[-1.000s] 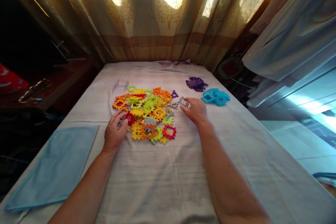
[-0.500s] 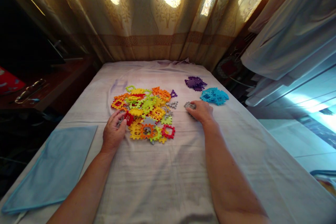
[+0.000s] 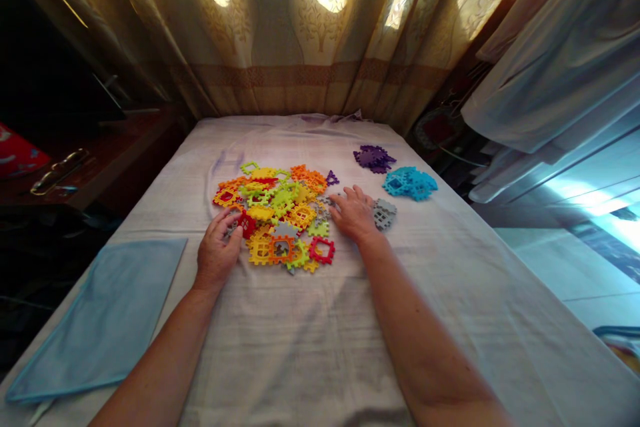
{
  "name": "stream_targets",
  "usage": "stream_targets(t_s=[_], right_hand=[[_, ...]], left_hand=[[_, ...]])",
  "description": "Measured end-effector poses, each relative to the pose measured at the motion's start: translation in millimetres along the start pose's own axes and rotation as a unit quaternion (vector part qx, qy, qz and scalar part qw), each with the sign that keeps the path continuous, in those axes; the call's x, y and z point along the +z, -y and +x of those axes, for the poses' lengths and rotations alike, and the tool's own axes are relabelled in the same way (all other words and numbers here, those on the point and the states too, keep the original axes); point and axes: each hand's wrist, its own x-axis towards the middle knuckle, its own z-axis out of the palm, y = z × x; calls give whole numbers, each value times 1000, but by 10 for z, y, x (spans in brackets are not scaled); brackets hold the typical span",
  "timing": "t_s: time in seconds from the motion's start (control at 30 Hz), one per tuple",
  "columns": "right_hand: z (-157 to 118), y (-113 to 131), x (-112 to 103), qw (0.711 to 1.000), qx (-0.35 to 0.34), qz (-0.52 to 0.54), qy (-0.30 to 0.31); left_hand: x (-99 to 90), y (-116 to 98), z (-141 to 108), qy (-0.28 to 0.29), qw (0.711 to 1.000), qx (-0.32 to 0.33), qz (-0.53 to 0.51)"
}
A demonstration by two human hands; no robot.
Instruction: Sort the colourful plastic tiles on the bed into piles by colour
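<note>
My left hand (image 3: 217, 250) rests at the left edge of a mixed pile of plastic interlocking tiles (image 3: 283, 197). Its fingers and thumb are apart, touching or close beside a red window tile (image 3: 245, 224); a grey tile shows partly between them. My right hand (image 3: 354, 215) is open, palm down and fingers spread, at the pile's right side. Its fingertips reach a grey piece there, mostly hidden. Just right of this hand lies a grey lattice tile (image 3: 385, 213), partly covered by the hand.
A purple tile heap (image 3: 374, 158) and a blue tile heap (image 3: 410, 183) lie at the back right. One small purple triangle (image 3: 332, 178) sits beside the mixed pile. A light-blue cloth bag (image 3: 100, 320) lies at left on the sheet-covered surface (image 3: 300, 347). Curtains hang behind.
My right hand has let go of the grey tile, now lying on the sheet, and moved left to the pile with fingers spread. My left hand has stayed in place.
</note>
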Motion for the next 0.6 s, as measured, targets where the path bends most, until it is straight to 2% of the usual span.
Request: stream_targets(t_s=[0.17,0.37,0.47,0.6], right_hand=[[19,-5,22,1000,2,19,-7],[52,-60,-40,998,-10,38,-54],[75,-269,-165,995,33,48,-87],[77,-664,-326,985,118,49,-114]], left_hand=[[-3,-7,0,0,1000,3,-3],[-2,-9,-2,0,1000,-4,-3],[-5,-12,-2,3,1000,-4,-1],[-8,-18,3,4,1000,-1,4]])
